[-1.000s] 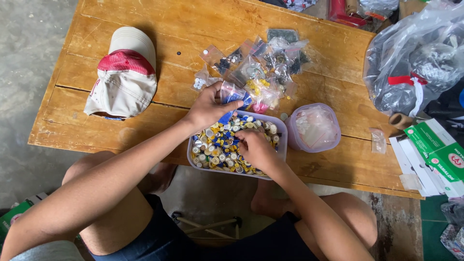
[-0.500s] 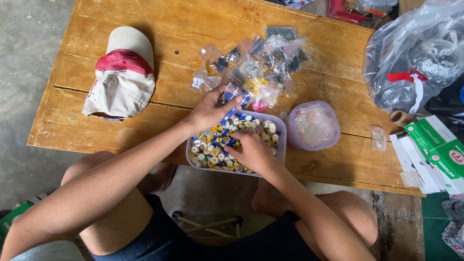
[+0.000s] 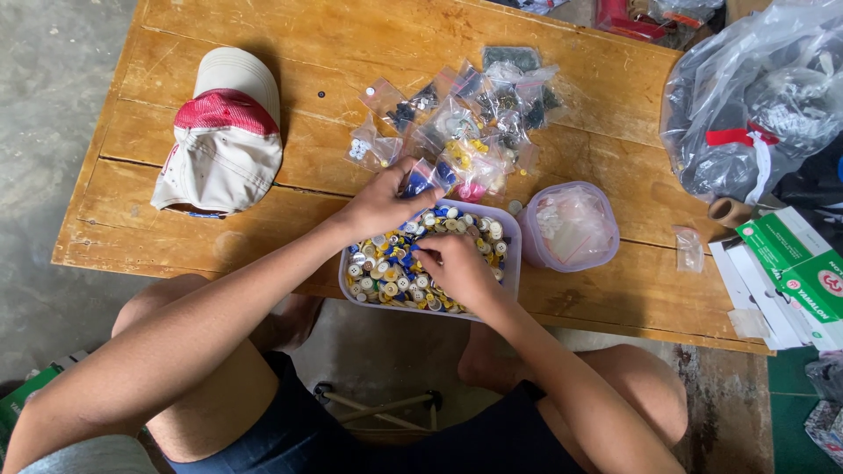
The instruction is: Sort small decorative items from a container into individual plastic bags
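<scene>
Head view: right hand [image 3: 457, 268] pinches buttons inside tub [image 3: 507, 279] for sorting, left hand [image 3: 385, 200] at tub's far rim grips small blue-filled bag [image 3: 420, 178], apparently for filling.

- The scene is viewed from one head-worn camera, aimed steeply down from above.
- The wooden surface [image 3: 263, 53] is seen at arm's length, with the knees below.

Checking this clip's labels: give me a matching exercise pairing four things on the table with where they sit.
1. cap
2. button tub
3. round tub
4. grey plastic bag

a. far right corner
b. under both hands, at the near edge
c. left side of the table
d. just right of the button tub

Pairs: 1-c, 2-b, 3-d, 4-a
</scene>
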